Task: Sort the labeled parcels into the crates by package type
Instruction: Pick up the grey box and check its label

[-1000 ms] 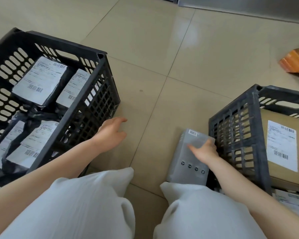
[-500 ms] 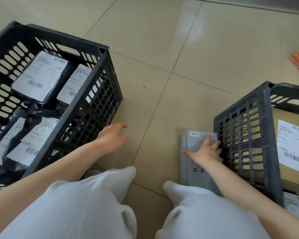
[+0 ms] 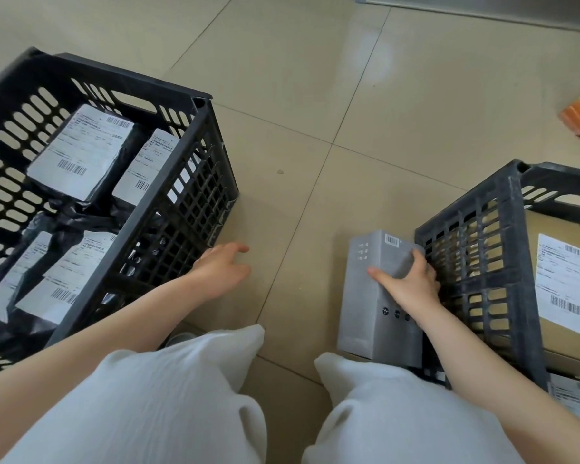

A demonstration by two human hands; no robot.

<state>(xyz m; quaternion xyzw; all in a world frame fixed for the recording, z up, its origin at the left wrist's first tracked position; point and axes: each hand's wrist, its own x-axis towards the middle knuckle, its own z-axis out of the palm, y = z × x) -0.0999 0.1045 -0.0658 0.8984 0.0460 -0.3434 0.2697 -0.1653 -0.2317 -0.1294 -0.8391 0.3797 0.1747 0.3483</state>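
Beside the right crate (image 3: 476, 262), right hand (image 3: 412, 283) grips grey box (image 3: 369, 296).

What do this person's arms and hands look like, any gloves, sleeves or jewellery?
Both the left hand and the right hand are bare: no gloves, and no rings or watch that show. The forearms are uncovered to the frame edge, so no sleeves appear.

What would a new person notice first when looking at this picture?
Probably the right hand gripping a grey box that stands on the floor beside the grey crate, which holds a brown carton. Next, the black crate on the left, filled with black bags bearing white labels. The left hand is open and empty by that crate's near corner.
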